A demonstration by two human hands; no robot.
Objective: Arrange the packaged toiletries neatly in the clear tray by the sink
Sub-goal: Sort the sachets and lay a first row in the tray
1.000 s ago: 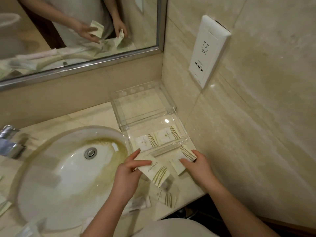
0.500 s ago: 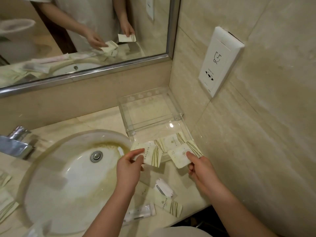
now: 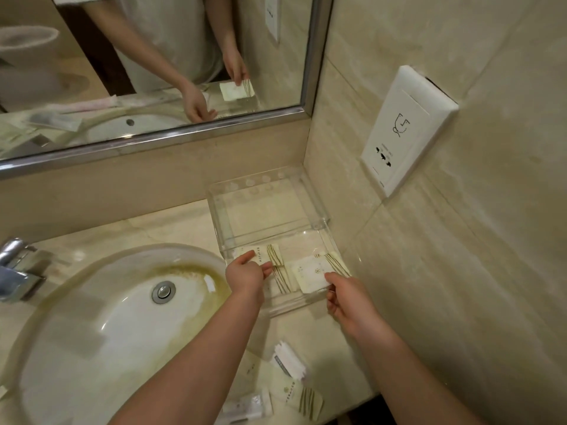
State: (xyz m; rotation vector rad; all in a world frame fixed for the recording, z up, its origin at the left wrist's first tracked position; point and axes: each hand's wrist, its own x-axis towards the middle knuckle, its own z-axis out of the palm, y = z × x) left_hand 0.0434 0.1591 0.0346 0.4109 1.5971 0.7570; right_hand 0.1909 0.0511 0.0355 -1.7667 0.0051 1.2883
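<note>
— Both hands are in the clear tray (image 3: 319, 223): the left hand (image 3: 245, 276) pinches a cream packet (image 3: 264, 256) at the near-left compartment, and the right hand (image 3: 349, 299) grips a second packet (image 3: 313, 273) by its near corner.

— What surrounds them?

— Just left is the sink (image 3: 101, 326), with the faucet (image 3: 15, 271) at its far left. More packets (image 3: 302, 394) and a white sachet (image 3: 288, 360) lie loose on the counter (image 3: 171, 225) nearer the person. A wall socket (image 3: 405, 127) sits right of the mirror (image 3: 153, 65).

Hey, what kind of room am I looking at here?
Most likely a hotel bathroom. A sink sits in a stone counter below a wall mirror, and small matching toiletry packets lie in a clear tray beside it, with a shaver socket on the wall.
</note>
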